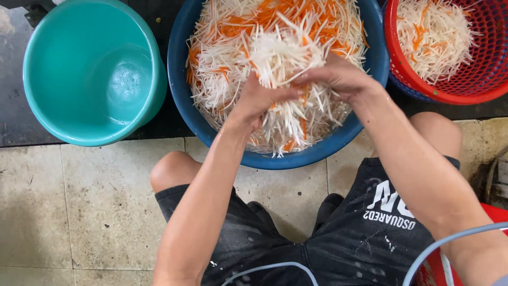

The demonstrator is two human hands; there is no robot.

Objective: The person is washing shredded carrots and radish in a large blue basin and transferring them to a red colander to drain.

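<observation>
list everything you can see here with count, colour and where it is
round blue plastic basin: one, dark blue, top centre, on the floor
shredded vegetable strips: one heap, white with orange, filling the basin
clump of strips: one, mostly white, lifted between both hands
round teal plastic bucket: one, teal, top left, only foam and wetness visible inside
red plastic mesh basket: one, red, top right, holding more white and orange shreds
tiled floor: beige tiles, lower left
black shorts: one pair, black, bottom
left hand: one, gripping the clump
right hand: one, gripping the clump

free: tiled floor (pixel 79 212) | blocked: teal bucket (pixel 90 71), blue basin (pixel 182 100), red basket (pixel 450 95)
</observation>
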